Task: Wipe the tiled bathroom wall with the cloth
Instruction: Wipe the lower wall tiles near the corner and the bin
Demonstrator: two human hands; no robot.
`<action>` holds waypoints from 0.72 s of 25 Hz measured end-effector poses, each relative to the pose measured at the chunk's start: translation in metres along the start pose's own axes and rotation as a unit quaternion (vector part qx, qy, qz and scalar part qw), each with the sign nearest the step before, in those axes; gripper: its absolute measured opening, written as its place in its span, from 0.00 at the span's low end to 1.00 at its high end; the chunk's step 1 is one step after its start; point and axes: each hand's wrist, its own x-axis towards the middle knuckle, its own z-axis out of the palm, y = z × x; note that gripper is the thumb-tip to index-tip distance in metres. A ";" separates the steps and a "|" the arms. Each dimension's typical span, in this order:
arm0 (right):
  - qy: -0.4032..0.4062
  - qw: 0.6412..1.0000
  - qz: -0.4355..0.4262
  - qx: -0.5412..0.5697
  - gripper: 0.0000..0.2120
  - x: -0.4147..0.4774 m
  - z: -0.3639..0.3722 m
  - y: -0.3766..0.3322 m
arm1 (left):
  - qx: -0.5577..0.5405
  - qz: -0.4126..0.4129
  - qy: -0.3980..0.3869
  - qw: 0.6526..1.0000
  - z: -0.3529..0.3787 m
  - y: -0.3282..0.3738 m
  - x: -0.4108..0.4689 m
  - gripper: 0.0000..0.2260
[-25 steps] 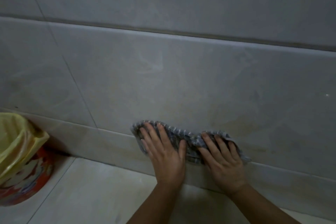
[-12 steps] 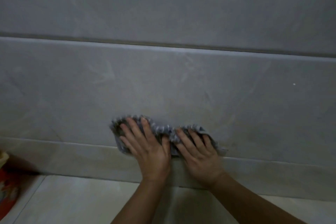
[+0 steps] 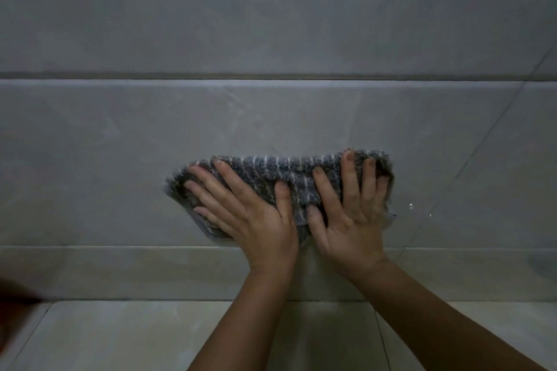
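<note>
Cloth [image 3: 271, 173] had shifted up the wall [image 3: 271, 9], stretched sideways. Left hand [image 3: 253, 217] and right hand [image 3: 349, 220] pressed it, fingers [image 3: 229, 178] spread.

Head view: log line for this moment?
phase: wipe | left hand: flat on cloth | right hand: flat on cloth | cloth: pressed to wall, just above skirting

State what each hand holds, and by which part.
Nothing is gripped. The left hand presses the striped grey cloth flat to the wall tile on its left end, the right hand on its right end, fingers straight and spread.
</note>
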 end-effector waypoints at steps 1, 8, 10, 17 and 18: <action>-0.004 1.000 -0.017 -0.015 0.28 -0.010 0.005 0.003 | 0.014 0.020 0.000 1.000 0.003 -0.006 -0.004 0.35; -0.081 0.994 -0.036 -0.056 0.23 -0.101 0.014 0.022 | 0.120 0.157 -0.125 0.972 0.009 -0.055 -0.071 0.43; -0.059 0.998 0.013 -0.021 0.24 -0.084 0.012 0.007 | 0.096 0.140 -0.119 0.978 0.001 -0.045 -0.056 0.42; 0.035 0.996 0.071 0.029 0.23 0.009 0.004 -0.013 | 0.043 0.098 -0.027 0.994 -0.013 0.006 0.012 0.37; 0.034 0.998 0.055 0.008 0.24 0.000 0.007 -0.008 | 0.051 0.104 -0.029 0.993 -0.010 0.003 0.006 0.37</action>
